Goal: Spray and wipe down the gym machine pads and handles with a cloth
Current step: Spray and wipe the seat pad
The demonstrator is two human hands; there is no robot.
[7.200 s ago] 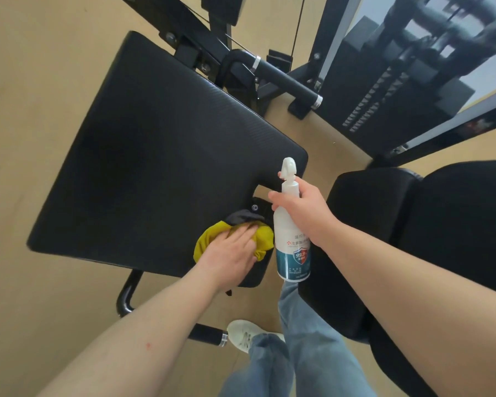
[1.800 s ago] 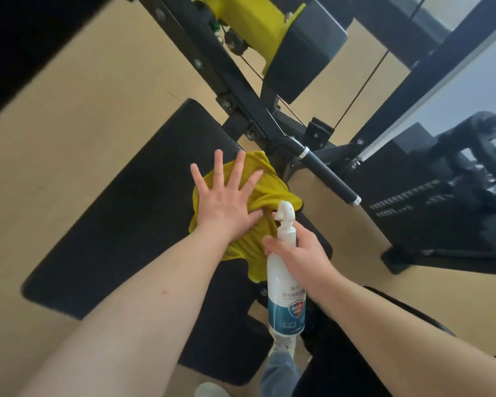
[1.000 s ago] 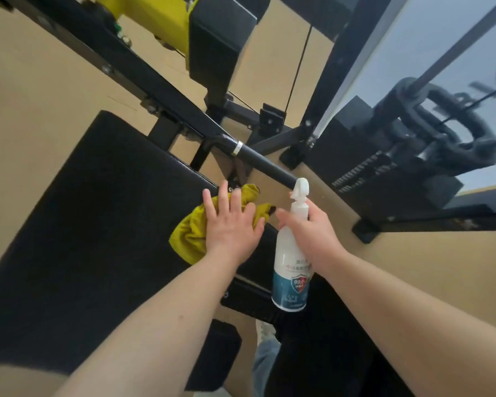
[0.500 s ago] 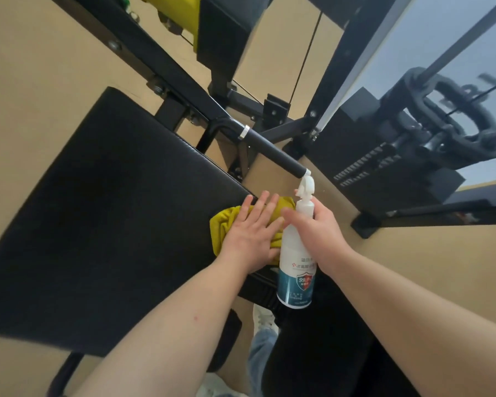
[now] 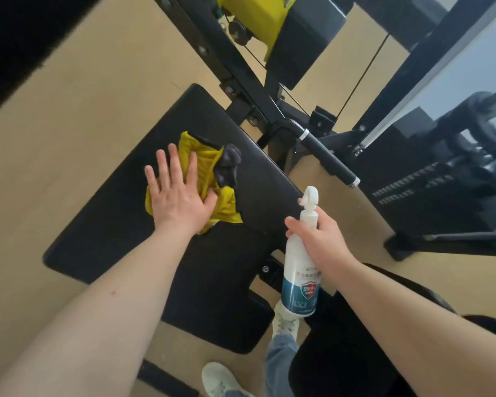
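The left hand (image 5: 178, 196) is lying flat with fingers spread, pointing toward 11 o'clock and pressing on the cloth (image 5: 205, 164); its bare forearm is extending in from 7 o'clock. The right hand (image 5: 318, 239) is gripping the spray bottle (image 5: 299, 285) upright, its forearm extending in from 4 o'clock.

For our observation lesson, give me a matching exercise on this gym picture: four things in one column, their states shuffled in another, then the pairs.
1 cloth
2 spray bottle
3 left hand
4 handle

A gripped by the right hand
B black, untouched
C yellow, on the pad
D flat, fingers spread

Pairs: 1-C, 2-A, 3-D, 4-B
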